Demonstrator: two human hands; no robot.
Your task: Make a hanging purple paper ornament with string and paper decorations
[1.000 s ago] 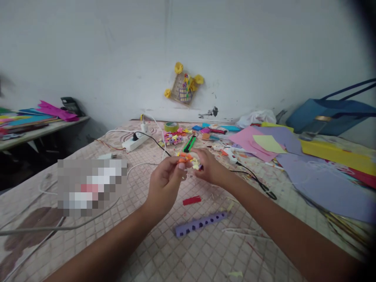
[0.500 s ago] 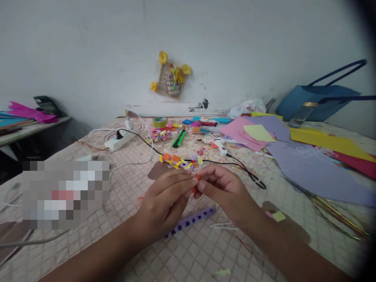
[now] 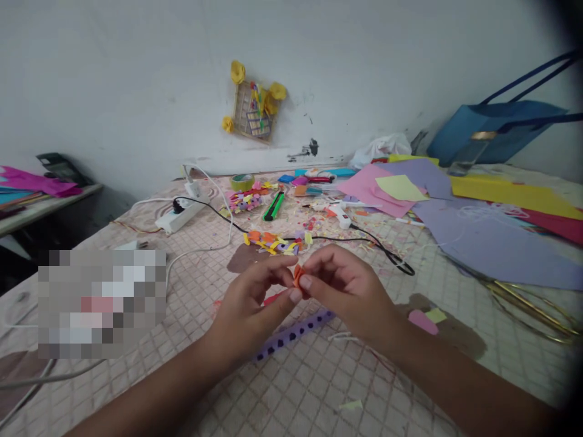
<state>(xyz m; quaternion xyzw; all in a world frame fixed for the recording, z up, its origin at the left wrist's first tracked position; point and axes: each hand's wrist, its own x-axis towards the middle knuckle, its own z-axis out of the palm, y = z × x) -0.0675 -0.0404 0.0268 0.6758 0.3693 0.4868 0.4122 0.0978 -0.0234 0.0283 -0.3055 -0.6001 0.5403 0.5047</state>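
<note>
Between my two hands is a small folded orange paper piece. My right hand pinches it between thumb and fingers. My left hand has its thumb and a finger at the left side of the piece, curved around it with a gap between them. Below my hands a purple paper strip with dark dots lies on the patterned tablecloth, partly behind my left hand. Just beyond my fingers is a row of orange, yellow and purple paper pieces.
A green cutter, a white glue gun and a tape roll lie farther back. A power strip is at left. Purple paper and gold scissors are at right, near a blue bag.
My left fingers have spread apart and uncovered more of the orange piece. The whole view has shifted slightly, with the wall and table items now higher in the picture.
</note>
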